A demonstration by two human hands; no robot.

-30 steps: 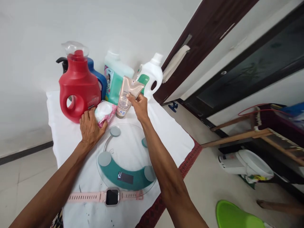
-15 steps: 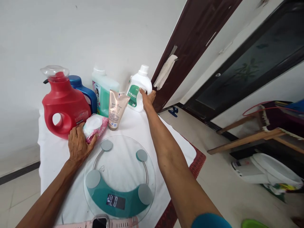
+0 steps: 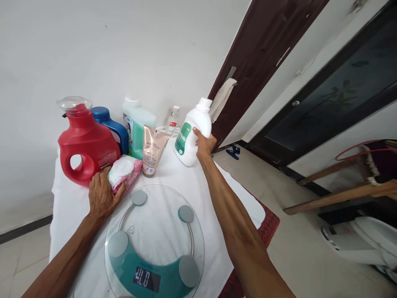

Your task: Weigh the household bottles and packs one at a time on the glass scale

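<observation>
White bottle (image 3: 189, 143) in right hand (image 3: 206, 145), at the far right of the white cloth (image 3: 198, 187), leaning to the right, cap up, green label turned toward near left. Grip closed on the handle, thumb on the front beside the label, remaining fingers mostly hidden behind. Contact between base and cloth hard to tell.

Left hand (image 3: 104, 194) on the left, curved around the near left corner of a pink pack (image 3: 124, 170), fingers along its left side, thumb against its near side; pressure of this hold impossible to tell.

Just beyond that hand, red jug (image 3: 89, 140) standing upright, clear cup (image 3: 74, 103) over its top. Blue bottle (image 3: 119, 133) partly hidden behind it. Farther right, jug of green liquid (image 3: 136, 132), with a beige tube (image 3: 151, 154) upright on its cap in front, just right of the pink pack. Small clear bottle (image 3: 172, 121) at the far side, between tube and white bottle.

Nearer, round glass scale (image 3: 155, 223) lying flat, display (image 3: 147, 279) lit, digits not clearly readable. Red patterned cloth (image 3: 269, 225) showing along the right edge. Farther right, towel (image 3: 222, 98) hanging on a dark door (image 3: 263, 54), blue slippers (image 3: 233, 152) on the floor.
</observation>
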